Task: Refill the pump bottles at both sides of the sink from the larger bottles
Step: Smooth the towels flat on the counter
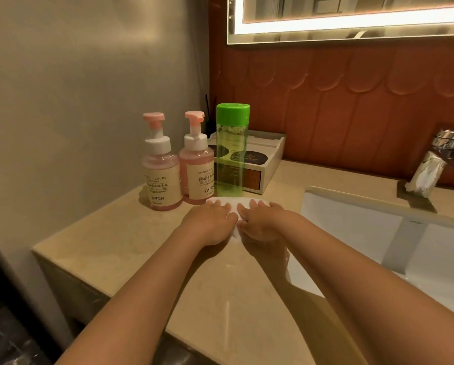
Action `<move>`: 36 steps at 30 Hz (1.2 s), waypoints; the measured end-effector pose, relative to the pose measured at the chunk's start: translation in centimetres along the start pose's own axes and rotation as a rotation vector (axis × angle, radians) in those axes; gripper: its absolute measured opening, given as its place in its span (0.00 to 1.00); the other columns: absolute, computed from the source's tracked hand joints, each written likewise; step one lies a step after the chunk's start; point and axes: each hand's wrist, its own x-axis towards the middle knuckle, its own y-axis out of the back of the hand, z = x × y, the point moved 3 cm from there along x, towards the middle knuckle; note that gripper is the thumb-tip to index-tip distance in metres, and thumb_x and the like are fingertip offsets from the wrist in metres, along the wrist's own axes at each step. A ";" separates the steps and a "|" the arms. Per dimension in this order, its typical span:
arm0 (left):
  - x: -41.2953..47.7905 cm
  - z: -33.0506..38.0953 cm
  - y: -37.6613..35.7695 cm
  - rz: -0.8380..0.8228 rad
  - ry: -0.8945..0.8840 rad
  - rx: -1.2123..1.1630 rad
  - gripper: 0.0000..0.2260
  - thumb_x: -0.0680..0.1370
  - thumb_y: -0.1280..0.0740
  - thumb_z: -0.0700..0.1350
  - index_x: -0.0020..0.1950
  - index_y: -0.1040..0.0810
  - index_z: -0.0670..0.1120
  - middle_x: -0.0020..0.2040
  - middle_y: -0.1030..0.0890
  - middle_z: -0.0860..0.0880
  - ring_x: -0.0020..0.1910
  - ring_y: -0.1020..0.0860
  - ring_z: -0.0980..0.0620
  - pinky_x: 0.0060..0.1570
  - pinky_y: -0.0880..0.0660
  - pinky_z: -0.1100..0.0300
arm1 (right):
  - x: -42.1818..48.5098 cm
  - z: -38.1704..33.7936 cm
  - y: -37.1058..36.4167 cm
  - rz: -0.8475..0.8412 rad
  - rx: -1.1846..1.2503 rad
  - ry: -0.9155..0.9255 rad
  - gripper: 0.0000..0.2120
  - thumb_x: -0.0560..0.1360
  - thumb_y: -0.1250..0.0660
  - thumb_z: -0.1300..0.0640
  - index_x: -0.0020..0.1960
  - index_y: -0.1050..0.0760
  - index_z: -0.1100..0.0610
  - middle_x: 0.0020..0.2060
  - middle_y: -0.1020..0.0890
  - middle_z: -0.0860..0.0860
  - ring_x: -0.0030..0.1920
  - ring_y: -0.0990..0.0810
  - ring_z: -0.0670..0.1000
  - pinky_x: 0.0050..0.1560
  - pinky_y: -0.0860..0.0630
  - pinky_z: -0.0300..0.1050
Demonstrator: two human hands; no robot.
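Two pink pump bottles stand side by side at the back left of the beige counter (131, 233): the left pump bottle (161, 167) and the right pump bottle (198, 164), both holding pink liquid with pumps on. Right of them stands a taller green bottle (231, 154) with a green cap on. In front of the green bottle lies a white cloth (233, 202). My left hand (212, 222) and my right hand (260, 219) rest flat on the cloth, side by side, fingers straight.
A white tray box (268, 164) with dark round items sits behind the green bottle. The white sink basin (378, 233) lies to the right, with a chrome faucet (436, 164) at its back. A lit mirror (352, 19) hangs above red wall tiles.
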 end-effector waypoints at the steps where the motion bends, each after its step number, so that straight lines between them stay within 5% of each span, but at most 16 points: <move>1: 0.2 0.1 0.0 0.000 0.008 -0.003 0.22 0.82 0.55 0.50 0.76 0.43 0.46 0.76 0.42 0.44 0.74 0.42 0.45 0.71 0.41 0.49 | 0.1 0.3 0.1 0.000 0.005 0.009 0.26 0.82 0.55 0.46 0.77 0.56 0.51 0.77 0.53 0.54 0.76 0.54 0.57 0.74 0.56 0.55; 16: -3.2 3.1 -1.3 0.006 -0.064 0.099 0.22 0.82 0.56 0.48 0.76 0.44 0.47 0.75 0.40 0.43 0.72 0.39 0.43 0.67 0.38 0.47 | -5.4 2.1 -2.0 0.016 0.009 -0.002 0.27 0.82 0.55 0.46 0.77 0.58 0.51 0.77 0.54 0.54 0.76 0.56 0.55 0.74 0.57 0.54; 22: -9.7 2.4 -2.6 0.091 -0.116 0.127 0.22 0.83 0.56 0.50 0.77 0.48 0.51 0.77 0.45 0.47 0.76 0.45 0.48 0.71 0.44 0.50 | -11.2 -0.9 -3.0 0.047 -0.036 0.016 0.27 0.81 0.56 0.46 0.77 0.58 0.52 0.77 0.53 0.56 0.76 0.53 0.57 0.74 0.56 0.53; 30: -17.0 -3.1 -3.1 0.055 -0.023 0.088 0.21 0.82 0.57 0.52 0.77 0.51 0.57 0.78 0.51 0.55 0.76 0.53 0.58 0.73 0.52 0.54 | -15.1 -7.7 -3.8 0.089 -0.145 0.183 0.27 0.81 0.58 0.46 0.77 0.59 0.53 0.76 0.53 0.59 0.76 0.51 0.58 0.74 0.59 0.53; 36: -13.2 -5.4 -1.5 0.027 0.083 0.099 0.22 0.83 0.55 0.51 0.77 0.50 0.54 0.78 0.49 0.50 0.76 0.49 0.52 0.73 0.49 0.52 | -9.1 -9.4 -2.2 0.068 -0.122 0.177 0.28 0.81 0.56 0.44 0.77 0.58 0.51 0.77 0.52 0.56 0.76 0.52 0.57 0.73 0.60 0.56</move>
